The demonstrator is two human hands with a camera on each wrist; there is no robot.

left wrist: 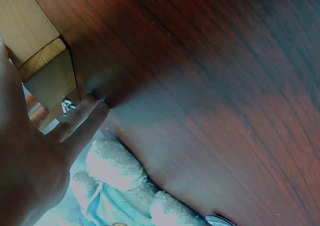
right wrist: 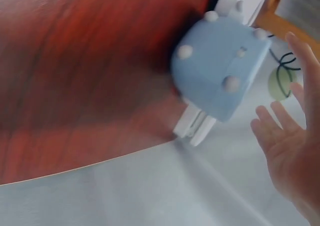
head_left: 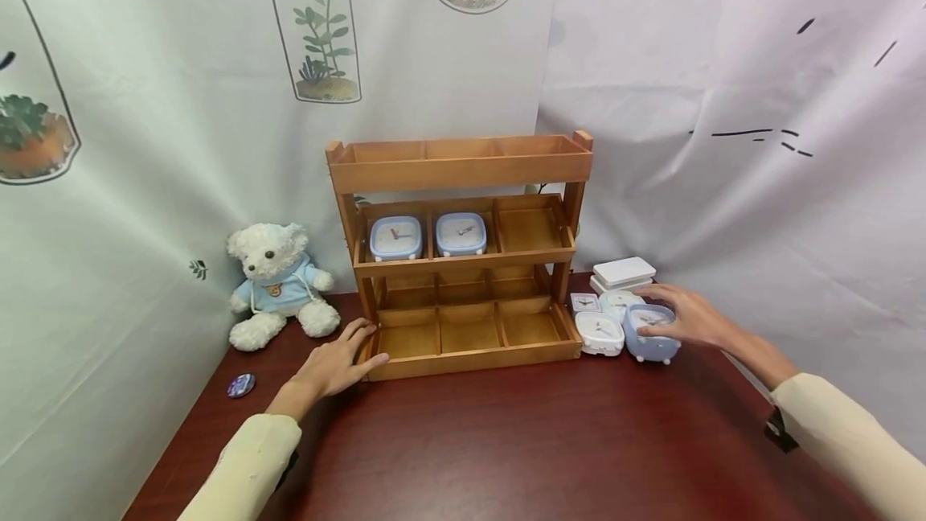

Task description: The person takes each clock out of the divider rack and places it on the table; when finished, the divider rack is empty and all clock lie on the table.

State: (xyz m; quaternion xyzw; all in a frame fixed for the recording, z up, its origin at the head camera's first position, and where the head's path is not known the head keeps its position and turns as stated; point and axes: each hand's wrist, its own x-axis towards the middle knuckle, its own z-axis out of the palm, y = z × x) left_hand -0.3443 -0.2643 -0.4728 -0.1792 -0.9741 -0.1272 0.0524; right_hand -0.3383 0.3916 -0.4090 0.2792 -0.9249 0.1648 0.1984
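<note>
Here, right hand [head_left: 687,316]: the thumb and fingers are spread wide, and nothing is gripped; the blue clock is overlapped by them in the head view, but a gap is shown from the right wrist.
Blue alarm clock [head_left: 651,348]: it is set on the table [head_left: 470,441] just at the right hand's fingertips, with small round white feet shown underneath.
White alarm clock [head_left: 599,334]: it is placed just left of the right hand, beside the blue one.
Mint-rimmed clock [head_left: 618,301]: it is partly hidden, wedged just beyond the right thumb.
Lavender square clock [head_left: 584,303]: it is found farther left of the right hand.
White boxes [head_left: 624,272]: they are stacked just beyond the right fingers.
Left hand [head_left: 336,360]: its fingers are parted and laid about the rack's near left corner; nothing is clasped.
Wooden three-tier rack [head_left: 463,173]: it is positioned between the hands; in its middle tier, two light-blue clocks [head_left: 395,237] are held in the left and centre compartments.
Teddy bear [head_left: 278,288]: it is seated beyond the left hand, dressed in a blue hoodie.
Round badge [head_left: 241,385]: it is laid left of the left hand.
</note>
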